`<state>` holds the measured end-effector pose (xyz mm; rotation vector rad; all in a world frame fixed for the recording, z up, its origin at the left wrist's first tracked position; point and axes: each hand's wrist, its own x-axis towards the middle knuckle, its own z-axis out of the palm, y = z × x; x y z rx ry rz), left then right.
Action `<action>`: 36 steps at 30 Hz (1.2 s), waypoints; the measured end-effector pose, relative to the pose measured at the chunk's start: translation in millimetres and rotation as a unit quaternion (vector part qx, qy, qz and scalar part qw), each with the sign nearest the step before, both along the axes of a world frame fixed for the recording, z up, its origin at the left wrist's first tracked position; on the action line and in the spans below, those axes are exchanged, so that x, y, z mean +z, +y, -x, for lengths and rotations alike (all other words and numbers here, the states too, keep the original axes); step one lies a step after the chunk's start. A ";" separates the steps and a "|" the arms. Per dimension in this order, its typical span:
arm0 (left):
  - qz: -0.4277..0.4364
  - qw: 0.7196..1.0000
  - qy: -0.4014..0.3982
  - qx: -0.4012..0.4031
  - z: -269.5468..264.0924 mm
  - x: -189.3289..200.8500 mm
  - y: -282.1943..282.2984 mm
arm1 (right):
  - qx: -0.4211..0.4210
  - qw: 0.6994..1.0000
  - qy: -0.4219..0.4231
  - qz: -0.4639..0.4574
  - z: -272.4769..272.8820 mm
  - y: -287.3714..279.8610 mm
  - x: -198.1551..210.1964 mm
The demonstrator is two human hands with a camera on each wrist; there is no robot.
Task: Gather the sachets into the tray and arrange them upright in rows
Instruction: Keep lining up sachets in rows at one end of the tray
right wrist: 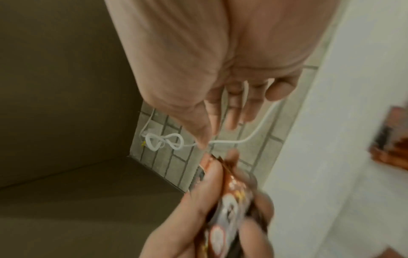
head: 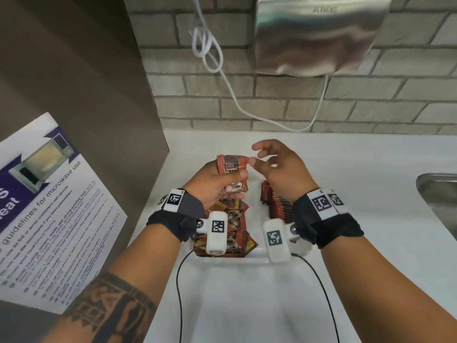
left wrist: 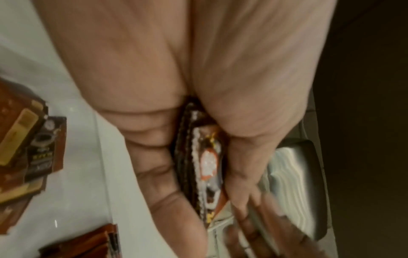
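My left hand (head: pixel 212 180) grips a small stack of red sachets (head: pixel 232 169) above the white tray (head: pixel 257 258) — thumb across their faces. My right hand (head: pixel 279 169) hangs beside the stack, fingers loosely spread, holding nothing. Within the tray: loose sachets (head: pixel 235 224) lie flat under my left wrist — an upright row (head: pixel 277 206) stands under my right.

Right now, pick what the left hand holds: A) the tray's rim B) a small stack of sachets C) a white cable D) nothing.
B: the left hand grips a small stack of sachets above the tray; the right hand hovers open beside it.
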<state>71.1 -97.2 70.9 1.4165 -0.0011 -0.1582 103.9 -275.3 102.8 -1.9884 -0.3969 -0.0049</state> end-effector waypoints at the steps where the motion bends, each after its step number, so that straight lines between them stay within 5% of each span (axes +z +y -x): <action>1: -0.018 1.000 -0.004 -0.002 -0.6 -0.7 -1.2 | 0.025 1.000 -0.003 0.011 -3.7 -0.1 5.3; 5: -0.027 0.999 -0.024 -0.015 -4.2 -2.6 -7.1 | 0.098 0.988 0.011 0.118 -18.4 4.1 16.9; 10: -0.022 0.998 -0.030 -0.053 -4.2 -4.6 -6.6 | 0.120 0.986 0.030 0.111 -30.4 -0.4 22.4; 25: -0.237 0.970 -0.042 0.032 -22.6 -12.2 -12.3 | 0.107 0.976 -0.017 0.187 -47.3 -7.9 24.7; 28: -0.388 0.921 0.012 0.027 -23.4 -20.1 1.1 | 0.077 0.975 -0.025 0.206 -55.4 -11.6 12.4; 31: -0.537 0.834 0.101 -0.073 -21.0 -21.9 1.5 | 0.044 0.974 -0.002 0.221 -63.4 -11.5 -7.5; 36: -0.680 0.699 0.045 -0.216 -25.1 -29.9 -33.0 | 0.017 0.961 0.056 0.270 -75.2 -1.0 -36.7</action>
